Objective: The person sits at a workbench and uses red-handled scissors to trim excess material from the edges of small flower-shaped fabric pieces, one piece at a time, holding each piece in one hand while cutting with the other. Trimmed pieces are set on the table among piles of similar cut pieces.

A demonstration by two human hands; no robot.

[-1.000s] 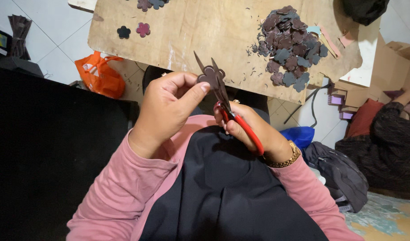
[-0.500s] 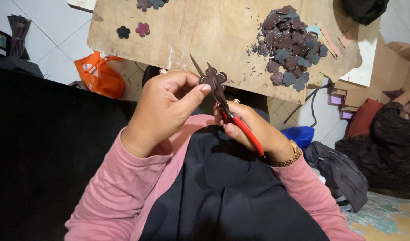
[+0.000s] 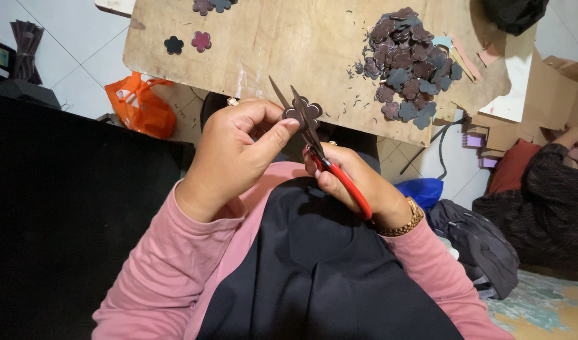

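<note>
Two hands over the lap, left hand (image 3: pixel 238 148) pinching dark flower cutout (image 3: pixel 303 113) (between open blades), right hand (image 3: pixel 355 179) gripping red-handled scissors (image 3: pixel 320 151)

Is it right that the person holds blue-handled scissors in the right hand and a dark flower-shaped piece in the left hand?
Not quite: the scissors have red handles, not blue, as the head view shows. The rest is correct: the right hand holds them, and the left hand pinches the dark flower-shaped piece.
</note>
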